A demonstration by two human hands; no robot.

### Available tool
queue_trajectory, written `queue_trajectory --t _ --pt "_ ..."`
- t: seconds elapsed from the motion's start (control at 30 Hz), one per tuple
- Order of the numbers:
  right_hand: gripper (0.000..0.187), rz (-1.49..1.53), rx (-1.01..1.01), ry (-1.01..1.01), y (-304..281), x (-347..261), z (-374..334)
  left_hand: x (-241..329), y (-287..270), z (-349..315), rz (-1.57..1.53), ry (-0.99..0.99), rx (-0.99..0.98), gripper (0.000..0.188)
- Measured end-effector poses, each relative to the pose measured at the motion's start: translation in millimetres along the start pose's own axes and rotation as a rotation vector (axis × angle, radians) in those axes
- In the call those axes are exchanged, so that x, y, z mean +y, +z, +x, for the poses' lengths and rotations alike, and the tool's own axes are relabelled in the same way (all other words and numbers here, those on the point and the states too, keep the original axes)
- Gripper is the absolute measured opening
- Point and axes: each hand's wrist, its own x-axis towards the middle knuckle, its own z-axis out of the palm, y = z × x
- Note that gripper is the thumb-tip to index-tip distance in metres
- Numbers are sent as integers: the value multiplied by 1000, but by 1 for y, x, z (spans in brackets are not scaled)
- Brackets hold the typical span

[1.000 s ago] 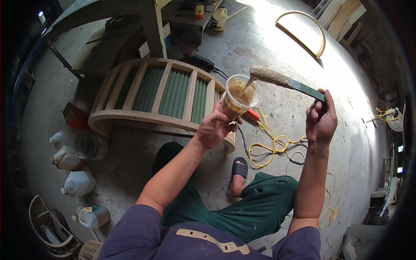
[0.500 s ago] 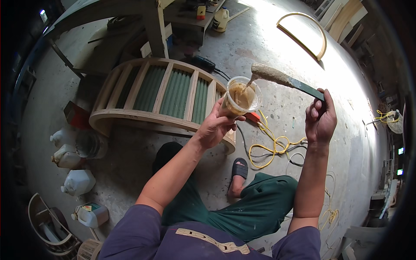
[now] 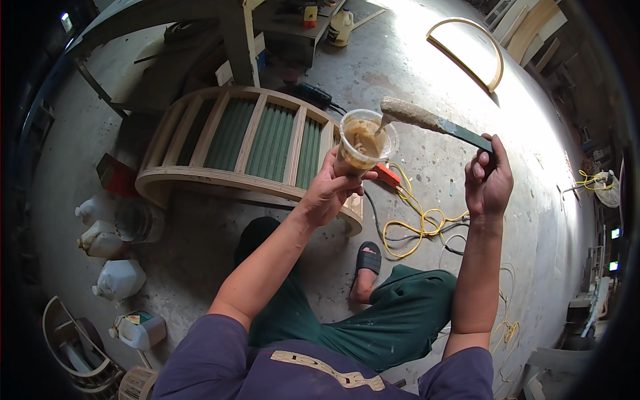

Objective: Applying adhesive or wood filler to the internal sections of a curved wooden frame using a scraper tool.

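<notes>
My left hand (image 3: 328, 190) is wrapped round a clear plastic cup (image 3: 352, 161), tilted slightly, with brown, thick liquid inside and smeared on its wall. In my right hand (image 3: 490, 177) is the end of a flat green stick (image 3: 467, 133), its far half thickly coated in the same brown paste. The coated tip hangs just above the cup's right rim, and a strand of paste runs down from it into the cup. Beyond my left hand lies a curved wooden frame (image 3: 263, 143) with ribs and green corrugated strips between them.
Several plastic jugs (image 3: 119, 280) stand on the floor at the left. A yellow cord (image 3: 427, 230) lies coiled near my sandalled foot, by a red object (image 3: 385, 175). Behind the frame is a dark power tool (image 3: 313, 95). A half-round wooden frame (image 3: 495, 73) rests far right.
The cup and the stick have both shifted slightly to the left. The cup now sits a little higher, and the falling strand of paste looks thinner and shorter.
</notes>
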Motion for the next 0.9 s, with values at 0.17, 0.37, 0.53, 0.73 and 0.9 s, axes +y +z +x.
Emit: queue_trajectory --t 0.17,0.37,0.53,0.73,0.9 --pt "24 30 -32 8 7 3 6 7 2 -4 33 24 30 81" --pt "24 57 -110 -8 21 -2 17 17 -1 -11 57 84 99 79" --pt "22 52 -128 -5 33 6 29 50 -6 -43 112 191 216 74" --pt "20 37 -110 184 20 61 47 102 -4 -92 254 366 289 71" --pt "23 -104 -49 283 12 121 49 140 -25 -100 357 483 323 68"
